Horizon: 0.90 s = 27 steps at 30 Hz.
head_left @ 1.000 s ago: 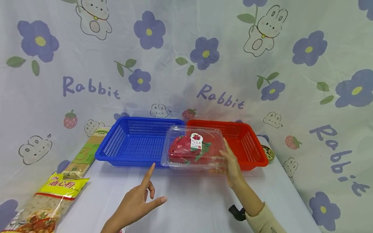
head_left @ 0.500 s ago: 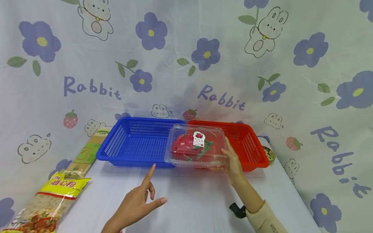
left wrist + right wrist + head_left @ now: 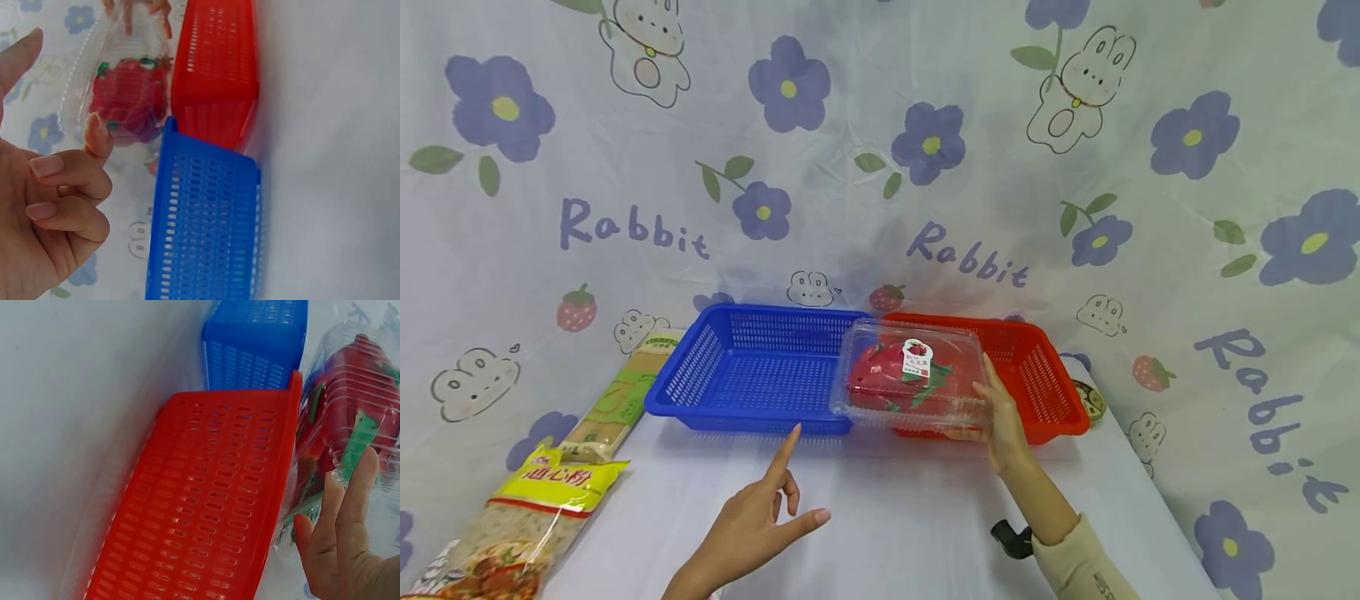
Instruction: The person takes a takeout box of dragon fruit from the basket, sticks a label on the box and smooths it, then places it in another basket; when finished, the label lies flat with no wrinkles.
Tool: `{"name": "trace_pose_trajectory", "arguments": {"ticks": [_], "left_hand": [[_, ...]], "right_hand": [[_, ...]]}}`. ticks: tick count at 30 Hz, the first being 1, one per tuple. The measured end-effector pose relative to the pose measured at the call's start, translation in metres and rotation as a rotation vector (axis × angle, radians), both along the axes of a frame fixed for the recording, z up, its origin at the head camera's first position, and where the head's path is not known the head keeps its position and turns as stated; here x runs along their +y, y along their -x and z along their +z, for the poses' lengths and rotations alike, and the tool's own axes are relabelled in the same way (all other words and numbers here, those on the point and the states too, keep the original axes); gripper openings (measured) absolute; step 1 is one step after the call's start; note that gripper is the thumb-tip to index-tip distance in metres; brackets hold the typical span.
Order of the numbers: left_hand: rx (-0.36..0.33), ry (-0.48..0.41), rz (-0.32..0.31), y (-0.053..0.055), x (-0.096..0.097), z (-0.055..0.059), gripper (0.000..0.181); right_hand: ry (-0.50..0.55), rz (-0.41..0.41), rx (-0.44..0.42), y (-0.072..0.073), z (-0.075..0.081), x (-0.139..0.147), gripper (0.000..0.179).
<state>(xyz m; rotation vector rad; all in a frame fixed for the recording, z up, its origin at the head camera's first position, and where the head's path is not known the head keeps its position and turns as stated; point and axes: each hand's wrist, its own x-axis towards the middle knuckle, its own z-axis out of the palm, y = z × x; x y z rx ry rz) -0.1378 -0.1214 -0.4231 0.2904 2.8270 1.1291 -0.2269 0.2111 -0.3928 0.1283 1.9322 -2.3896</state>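
Observation:
A clear plastic clamshell box with red dragon fruit inside is held at its right end by my right hand. It hangs where the blue basket and the red basket meet, overlapping both in the head view. In the right wrist view, the fingers lie along the box's underside near the red basket's rim. My left hand holds nothing. Its index finger points toward the blue basket's front edge, the thumb sticks out and the other fingers curl loosely.
Left of the blue basket lie a green-and-tan packet and a yellow-topped clear food bag. A round tin stands right of the red basket. A black pipe-like elbow piece lies by the right forearm. A printed curtain hangs behind.
My right hand has moved the clamshell box slightly to the right, more over the red basket. My left hand keeps its pose.

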Motion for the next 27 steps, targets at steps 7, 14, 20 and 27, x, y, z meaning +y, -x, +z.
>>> {"name": "trace_pose_trajectory", "arguments": {"ticks": [7,14,20,27], "left_hand": [[0.007,0.012,0.003,0.0,0.001,0.0,0.101],[0.021,0.008,-0.013,0.005,0.003,-0.001,0.102],[0.051,-0.046,-0.056,0.025,0.01,-0.002,0.101],[0.048,-0.099,-0.093,0.047,0.021,-0.004,0.101]], "right_hand": [[-0.002,-0.011,-0.008,0.005,-0.001,0.005,0.061],[-0.012,-0.021,-0.015,0.012,-0.003,0.011,0.063],[-0.009,-0.03,-0.012,0.016,-0.005,0.017,0.064],[-0.009,-0.03,-0.007,0.017,-0.006,0.02,0.064]]}}
